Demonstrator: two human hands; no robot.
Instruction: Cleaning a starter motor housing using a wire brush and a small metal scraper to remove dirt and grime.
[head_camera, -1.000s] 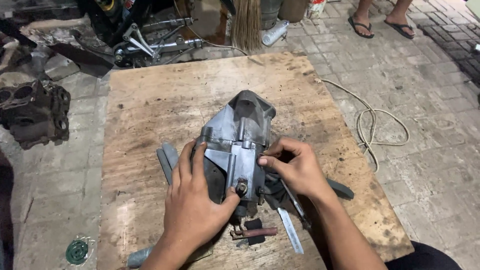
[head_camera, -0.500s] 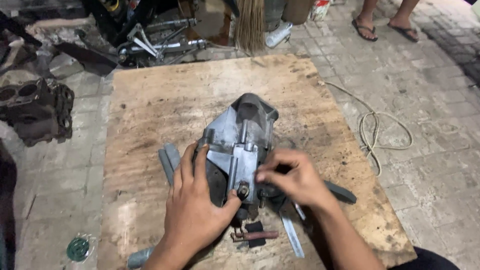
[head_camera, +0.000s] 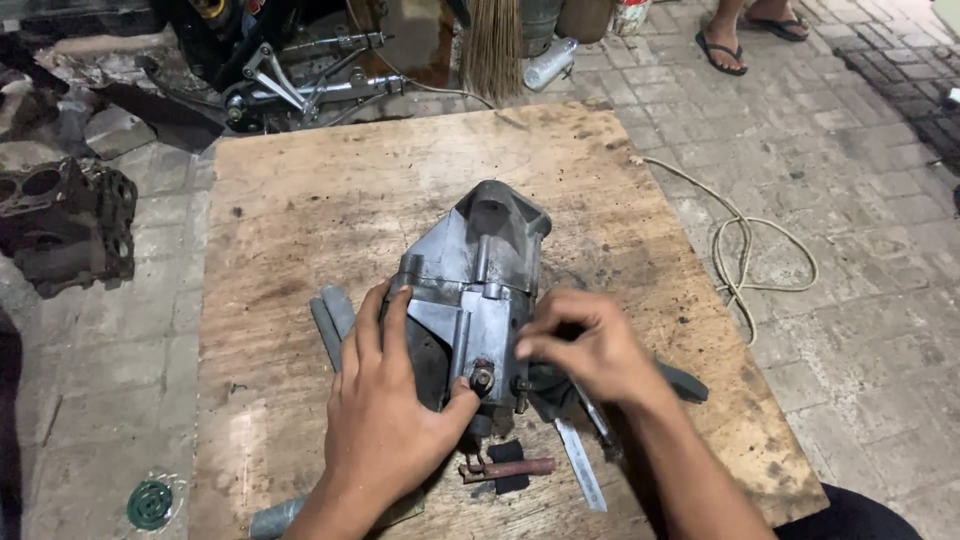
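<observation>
A grey cast-metal motor housing (head_camera: 478, 270) lies on a worn plywood board (head_camera: 300, 210). My left hand (head_camera: 385, 420) presses on its left side, fingers spread over the casing and thumb beside a small nut at the near end. My right hand (head_camera: 590, 345) rests at the housing's right edge, fingertips pinched against the casing; I cannot tell whether they hold a small part. Under the right hand lie a dark tool handle (head_camera: 682, 380) and a flat metal blade (head_camera: 580, 465). A rusty bolt (head_camera: 510, 468) lies just in front of the housing.
Grey handles (head_camera: 328, 325) poke out left of the housing. An engine block (head_camera: 65, 225) sits on the paving at left, a coiled rope (head_camera: 750, 255) at right, motorcycle parts (head_camera: 300, 75) and a broom behind. Another person's sandalled feet (head_camera: 740, 40) stand at the top right.
My right hand has slid slightly left onto the housing's right edge. The left hand and the housing stay where they were.
</observation>
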